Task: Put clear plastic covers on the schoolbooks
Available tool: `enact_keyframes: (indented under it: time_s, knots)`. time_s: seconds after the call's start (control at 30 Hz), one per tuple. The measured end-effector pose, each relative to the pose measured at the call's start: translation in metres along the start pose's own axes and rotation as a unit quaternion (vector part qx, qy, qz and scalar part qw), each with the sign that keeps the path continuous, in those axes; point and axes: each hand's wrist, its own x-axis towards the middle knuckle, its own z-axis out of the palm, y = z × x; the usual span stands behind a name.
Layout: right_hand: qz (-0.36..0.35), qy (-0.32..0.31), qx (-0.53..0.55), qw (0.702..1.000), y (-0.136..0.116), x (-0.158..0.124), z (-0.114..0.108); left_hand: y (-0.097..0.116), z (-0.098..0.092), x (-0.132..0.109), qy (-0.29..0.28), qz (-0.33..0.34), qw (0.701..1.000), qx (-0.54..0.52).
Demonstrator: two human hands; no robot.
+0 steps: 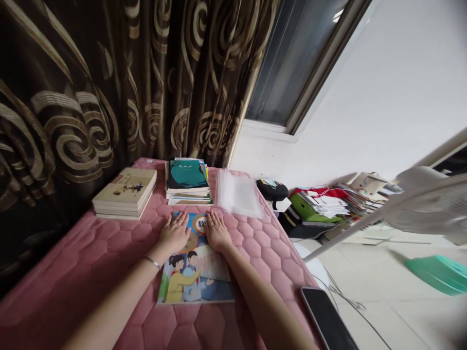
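Observation:
A textbook [197, 277] with two cartoon children on its cover lies flat on the pink quilted surface [153, 277] in front of me. My left hand [175, 234], with a bracelet at the wrist, rests flat on its upper left part, fingers spread. On the upper right part lies my right hand [218, 232], also flat with its fingers stretched out, partly covering the round title badge. Just beyond my right hand are clear plastic sheets [239, 192], which look like book covers. Behind the textbook stands a pile of books [188, 175] topped by a teal one.
A stack of beige books [126, 189] sits at the left. A phone [328, 318] lies at the right front edge. On the floor to the right are a white fan [430, 204], cables, a green plastic object [440, 274] and heaped papers and bags. A patterned curtain [146, 73] hangs behind.

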Motion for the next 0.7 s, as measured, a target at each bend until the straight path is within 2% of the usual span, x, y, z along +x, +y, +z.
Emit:
enact_keyframes:
  time_s: [0.1,0.23,0.33,0.43,0.57,0.63,0.7]
  knots:
    - [0.0,0.003,0.001,1.0,-0.001,-0.001,-0.001,0.008,-0.005,-0.025,-0.012,-0.018,1.0,0.018]
    - [-0.001,-0.008,0.002,1.0,0.0,0.002,-0.006,0.024,-0.001,-0.086,0.006,0.069,0.997,0.021]
    - [0.014,-0.015,-0.009,1.0,-0.01,-0.002,-0.012,0.03,0.002,-0.121,0.055,0.095,0.994,0.031]
    - [-0.007,0.008,-0.02,1.0,-0.039,-0.03,-0.014,0.031,0.002,-0.132,0.08,0.088,0.992,0.037]
    - [-0.099,0.018,0.036,0.994,-0.086,-0.094,-0.006,0.03,0.005,-0.131,0.071,0.102,0.992,0.021]
    - [-0.129,0.017,0.044,0.991,-0.095,-0.12,-0.001,0.03,0.007,-0.13,0.067,0.104,0.992,0.021]
    - [-0.122,0.012,0.035,0.992,-0.088,-0.135,0.001,0.03,0.007,-0.129,0.068,0.096,0.993,0.025]
